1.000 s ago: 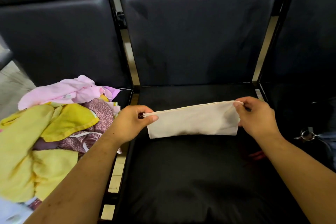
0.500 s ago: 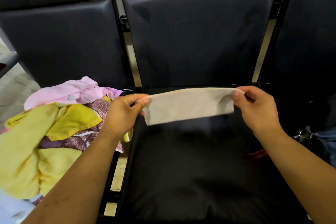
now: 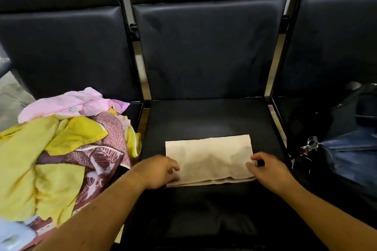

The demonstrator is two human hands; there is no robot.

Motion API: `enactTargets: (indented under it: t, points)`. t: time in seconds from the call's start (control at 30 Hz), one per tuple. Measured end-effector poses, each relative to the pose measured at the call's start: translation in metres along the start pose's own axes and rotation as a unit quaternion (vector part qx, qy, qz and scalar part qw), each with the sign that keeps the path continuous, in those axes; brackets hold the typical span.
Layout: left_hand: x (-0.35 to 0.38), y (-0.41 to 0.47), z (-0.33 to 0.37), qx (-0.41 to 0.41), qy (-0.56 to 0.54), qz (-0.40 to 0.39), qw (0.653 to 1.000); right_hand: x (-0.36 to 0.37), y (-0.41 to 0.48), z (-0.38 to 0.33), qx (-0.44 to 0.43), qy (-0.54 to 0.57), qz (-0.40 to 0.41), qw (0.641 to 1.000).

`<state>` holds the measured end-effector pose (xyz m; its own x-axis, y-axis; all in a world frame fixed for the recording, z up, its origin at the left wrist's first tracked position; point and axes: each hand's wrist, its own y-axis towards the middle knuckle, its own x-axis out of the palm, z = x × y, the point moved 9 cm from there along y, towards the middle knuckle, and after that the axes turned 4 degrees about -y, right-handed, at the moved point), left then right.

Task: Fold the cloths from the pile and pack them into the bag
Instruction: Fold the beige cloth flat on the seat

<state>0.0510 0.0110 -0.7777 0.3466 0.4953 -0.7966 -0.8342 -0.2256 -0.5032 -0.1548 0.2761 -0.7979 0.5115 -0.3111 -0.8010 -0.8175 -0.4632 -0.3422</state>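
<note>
The left forearm (image 3: pixel 98 208) and right forearm (image 3: pixel 316 210) are bare for all their visible length; the left one carries a few small dark specks. The left grip (image 3: pixel 159 171) and right grip (image 3: pixel 267 171) are bare hands.

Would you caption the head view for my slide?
Left hand and right hand touch a folded beige cloth.

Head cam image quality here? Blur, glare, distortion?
Head view: wide-angle bowing in the seat frame rail; faint sheen on the black seat behind the cream cloth; left hand and right hand slightly soft; bag at right lost in shadow.
</note>
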Motion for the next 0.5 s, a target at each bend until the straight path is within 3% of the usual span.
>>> enactTargets:
  t: [0.1, 0.17, 0.3, 0.5]
  points:
    - [-0.018, 0.007, 0.013, 0.011, 0.027, 0.086, 0.996, 0.001, 0.004, 0.019, 0.119, 0.089, -0.001, 0.989]
    - [-0.019, 0.012, 0.024, 0.029, 0.046, 0.103, 0.993, 0.006, 0.002, 0.020, 0.163, 0.113, -0.032, 0.980]
    - [-0.004, 0.025, 0.048, 0.072, 0.078, 0.071, 0.992, 0.011, 0.012, 0.005, 0.139, 0.018, -0.060, 0.988]
    - [0.032, 0.030, 0.042, 0.043, 0.093, -0.032, 0.994, 0.006, 0.016, -0.002, 0.089, -0.154, -0.053, 0.983]
